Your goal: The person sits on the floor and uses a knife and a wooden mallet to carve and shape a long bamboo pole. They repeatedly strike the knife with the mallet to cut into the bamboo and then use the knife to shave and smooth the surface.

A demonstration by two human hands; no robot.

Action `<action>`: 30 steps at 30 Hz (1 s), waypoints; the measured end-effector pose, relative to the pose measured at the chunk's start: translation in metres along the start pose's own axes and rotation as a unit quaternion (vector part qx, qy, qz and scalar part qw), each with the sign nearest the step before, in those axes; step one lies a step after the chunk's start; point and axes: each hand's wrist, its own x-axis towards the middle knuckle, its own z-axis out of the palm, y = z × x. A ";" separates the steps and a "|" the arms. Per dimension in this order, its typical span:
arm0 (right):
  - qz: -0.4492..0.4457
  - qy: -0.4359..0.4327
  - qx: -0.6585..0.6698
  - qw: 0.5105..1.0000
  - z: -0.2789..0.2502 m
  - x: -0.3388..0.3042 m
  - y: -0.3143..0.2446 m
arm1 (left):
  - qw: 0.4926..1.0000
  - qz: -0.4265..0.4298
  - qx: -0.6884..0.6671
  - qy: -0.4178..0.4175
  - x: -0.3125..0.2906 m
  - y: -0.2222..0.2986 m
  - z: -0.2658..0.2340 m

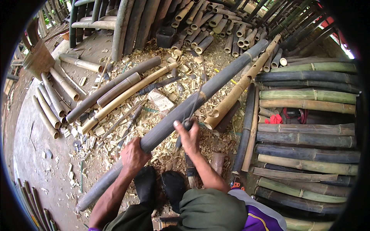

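Note:
A long dark bamboo pole (227,79) runs slantwise across the view from lower left to upper right. My left hand (133,157) is closed around its lower part. In my right hand (189,138), just right of the pole's middle, is a dark-handled knife (188,124). Its thin blade shows edge-on and blurred against the pole, so I cannot tell whether it touches. A pale yellow bamboo pole with holes along it (246,79) lies to the right of the dark one.
Wood chips (165,154) cover the ground around my feet. Cut bamboo lengths (127,86) lie at left, and a bamboo slat bench (308,136) stands at right. Stacked bamboo tubes (219,25) and a black container (165,36) are at the back. A bucket (39,59) stands far left.

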 end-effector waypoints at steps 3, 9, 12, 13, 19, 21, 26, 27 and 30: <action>0.050 0.086 0.037 0.994 -0.011 0.053 -0.013 | 0.999 0.032 -0.011 -0.018 0.035 0.036 0.001; 0.027 0.173 0.142 0.974 -0.054 0.166 0.015 | 0.990 0.126 0.023 -0.064 0.087 0.111 -0.015; 0.083 0.172 0.144 0.971 -0.072 0.203 0.027 | 0.981 0.185 0.062 -0.010 0.094 0.097 0.004; 0.088 0.195 0.122 0.969 -0.086 0.218 0.037 | 0.982 0.178 0.060 -0.010 0.095 0.095 0.015; 0.146 0.189 -0.093 0.967 -0.091 0.238 0.055 | 0.990 0.138 0.005 -0.020 0.082 0.046 0.047; 0.128 0.173 -0.202 0.955 -0.085 0.226 0.049 | 0.984 0.176 -0.034 0.015 0.082 0.037 0.050; -0.078 -0.059 -0.384 0.918 -0.003 0.123 -0.011 | 0.982 0.166 -0.064 0.060 0.066 -0.006 0.044; -0.094 -0.117 -0.366 0.918 0.002 0.102 -0.020 | 0.985 0.146 -0.043 0.078 0.060 -0.009 0.046; -0.076 -0.187 -0.343 0.917 -0.013 0.059 -0.010 | 0.997 0.055 -0.013 0.049 0.032 -0.003 0.026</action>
